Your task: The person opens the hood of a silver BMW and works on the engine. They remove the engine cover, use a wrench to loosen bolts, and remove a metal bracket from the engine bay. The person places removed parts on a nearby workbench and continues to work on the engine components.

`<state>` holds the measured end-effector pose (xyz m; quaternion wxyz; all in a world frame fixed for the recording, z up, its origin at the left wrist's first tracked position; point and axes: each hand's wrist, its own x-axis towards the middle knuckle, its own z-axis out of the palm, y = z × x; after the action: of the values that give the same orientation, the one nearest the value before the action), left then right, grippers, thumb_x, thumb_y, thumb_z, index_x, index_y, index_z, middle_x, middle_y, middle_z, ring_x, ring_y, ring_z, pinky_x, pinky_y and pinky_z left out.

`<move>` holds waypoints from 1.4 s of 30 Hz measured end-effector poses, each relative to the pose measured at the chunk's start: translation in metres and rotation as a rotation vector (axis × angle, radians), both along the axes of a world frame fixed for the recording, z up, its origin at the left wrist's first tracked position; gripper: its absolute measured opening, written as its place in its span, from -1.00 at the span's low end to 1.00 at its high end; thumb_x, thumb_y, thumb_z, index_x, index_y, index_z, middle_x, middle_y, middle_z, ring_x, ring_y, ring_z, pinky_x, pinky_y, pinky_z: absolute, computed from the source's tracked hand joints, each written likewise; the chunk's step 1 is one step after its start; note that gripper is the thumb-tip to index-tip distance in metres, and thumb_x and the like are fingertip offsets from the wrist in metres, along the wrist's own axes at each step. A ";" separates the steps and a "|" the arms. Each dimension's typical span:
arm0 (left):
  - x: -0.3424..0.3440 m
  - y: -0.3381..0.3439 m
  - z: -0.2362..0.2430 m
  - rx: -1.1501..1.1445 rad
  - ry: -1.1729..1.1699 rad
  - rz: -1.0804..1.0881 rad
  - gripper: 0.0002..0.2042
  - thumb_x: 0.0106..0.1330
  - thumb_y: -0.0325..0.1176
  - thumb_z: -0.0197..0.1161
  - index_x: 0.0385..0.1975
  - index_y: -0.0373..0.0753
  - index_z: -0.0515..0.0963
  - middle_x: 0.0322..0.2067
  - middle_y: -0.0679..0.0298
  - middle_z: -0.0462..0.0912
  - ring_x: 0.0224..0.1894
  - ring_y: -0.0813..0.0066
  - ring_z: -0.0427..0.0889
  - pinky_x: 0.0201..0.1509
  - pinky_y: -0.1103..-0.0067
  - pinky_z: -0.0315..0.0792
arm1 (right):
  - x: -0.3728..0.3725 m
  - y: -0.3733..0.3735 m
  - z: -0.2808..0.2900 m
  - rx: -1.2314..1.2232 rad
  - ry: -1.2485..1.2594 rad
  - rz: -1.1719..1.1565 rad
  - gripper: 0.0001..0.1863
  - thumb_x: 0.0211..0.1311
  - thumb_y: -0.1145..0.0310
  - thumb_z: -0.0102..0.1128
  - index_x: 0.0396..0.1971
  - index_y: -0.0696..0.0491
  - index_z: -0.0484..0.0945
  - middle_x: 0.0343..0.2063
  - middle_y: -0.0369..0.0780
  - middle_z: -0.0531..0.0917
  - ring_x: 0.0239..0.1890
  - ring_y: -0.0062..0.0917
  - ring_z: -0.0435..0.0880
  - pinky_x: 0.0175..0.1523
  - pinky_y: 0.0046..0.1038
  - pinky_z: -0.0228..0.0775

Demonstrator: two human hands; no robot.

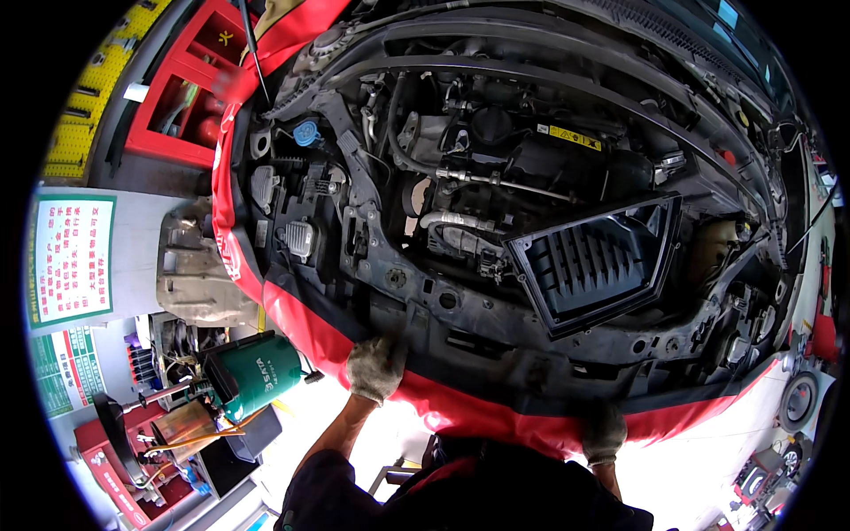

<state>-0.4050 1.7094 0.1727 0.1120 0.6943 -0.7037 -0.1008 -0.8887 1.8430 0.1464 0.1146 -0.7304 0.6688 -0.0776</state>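
Note:
Both my hands wear grey knit gloves and are at a red fender cover point(478, 407) with a black upper band, draped along the front edge of an open engine bay. My left hand point(376, 367) is curled over the cover left of the middle; its fingertips fade into shadow. Farther right, my right hand point(605, 432) is closed at the cover's edge, its fingers dark and partly hidden. Beyond them, a black open-topped air filter housing point(589, 261) with ribs inside lies tilted on the right of the engine point(496, 150).
A blue-capped filler neck point(305, 133) stands at the bay's left. A prop rod point(255, 53) rises at the far left. Beside the car are a red cabinet point(177, 115), a green canister point(257, 376) and a red tool cart point(111, 469). Wheels point(799, 400) lie at the right.

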 end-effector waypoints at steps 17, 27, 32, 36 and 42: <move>0.006 0.007 -0.016 0.053 0.093 -0.059 -0.87 0.29 -0.35 0.25 -0.33 -0.22 0.70 -0.45 0.08 0.70 -0.50 0.05 0.66 -0.45 0.25 0.54 | 0.004 -0.014 0.011 -0.289 -0.225 -0.003 -0.72 0.09 0.37 0.25 -0.17 0.07 0.70 -0.27 -0.12 0.74 -0.26 -0.17 0.74 -0.20 -0.20 0.59; 0.011 0.009 -0.024 0.119 -0.039 0.042 -0.63 0.48 -0.09 0.17 -0.23 -0.33 0.69 -0.34 -0.10 0.72 -0.34 -0.18 0.68 -0.30 0.12 0.53 | 0.013 -0.027 0.031 -0.156 -0.221 -0.249 -0.85 0.05 0.34 0.35 -0.46 0.04 0.56 -0.59 -0.14 0.56 -0.49 -0.16 0.62 -0.41 -0.18 0.46; 0.011 0.010 -0.026 0.092 0.042 0.055 -0.67 0.45 -0.18 0.21 -0.21 -0.38 0.69 -0.29 -0.10 0.75 -0.27 -0.13 0.73 -0.21 0.18 0.59 | 0.010 -0.019 0.026 -0.153 -0.222 -0.255 -0.86 0.07 0.32 0.36 -0.46 0.03 0.59 -0.57 -0.13 0.57 -0.48 -0.18 0.62 -0.42 -0.18 0.47; 0.013 0.011 -0.026 0.123 -0.017 0.037 -0.69 0.43 -0.22 0.24 -0.21 -0.41 0.69 -0.24 -0.10 0.76 -0.21 -0.10 0.74 -0.13 0.22 0.59 | 0.008 -0.013 0.024 -0.140 -0.194 -0.258 -0.87 0.06 0.32 0.36 -0.46 0.02 0.60 -0.56 -0.14 0.58 -0.50 -0.19 0.62 -0.44 -0.19 0.45; 0.014 0.011 -0.026 0.174 -0.004 0.064 -0.69 0.42 -0.22 0.24 -0.19 -0.42 0.68 -0.19 -0.10 0.75 -0.16 -0.10 0.74 -0.08 0.22 0.60 | 0.007 -0.016 0.027 -0.204 -0.234 -0.266 -0.86 0.03 0.33 0.36 -0.47 0.02 0.59 -0.57 -0.15 0.56 -0.52 -0.20 0.61 -0.47 -0.20 0.44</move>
<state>-0.3912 1.7204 0.1467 0.0527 0.7238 -0.6699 -0.1566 -0.8815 1.8271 0.1738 0.1056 -0.6295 0.7301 -0.2437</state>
